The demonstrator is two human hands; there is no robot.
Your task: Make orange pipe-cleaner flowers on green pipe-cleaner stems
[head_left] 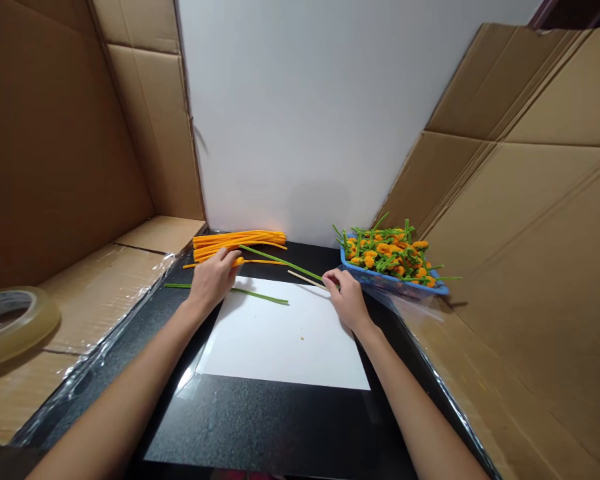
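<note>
My left hand (213, 279) is closed around a small orange piece (239, 262) at the upper left of the white sheet (280, 340). My right hand (347, 293) pinches the end of a green stem (283, 260) that slants up to the left toward my left hand. A thin wooden stick (305, 279) runs under or into my right fingers; whether they grip it is unclear. Another green stem (263, 295) lies across the sheet's upper left, passing beneath my left hand.
Orange stems (240, 241) lie bundled behind my left hand. A blue basket (395, 283) full of orange and green flowers stands at the right, with a clear plastic bag beside it. A tape roll (40, 323) sits on cardboard at the left. Cardboard walls flank the dark table.
</note>
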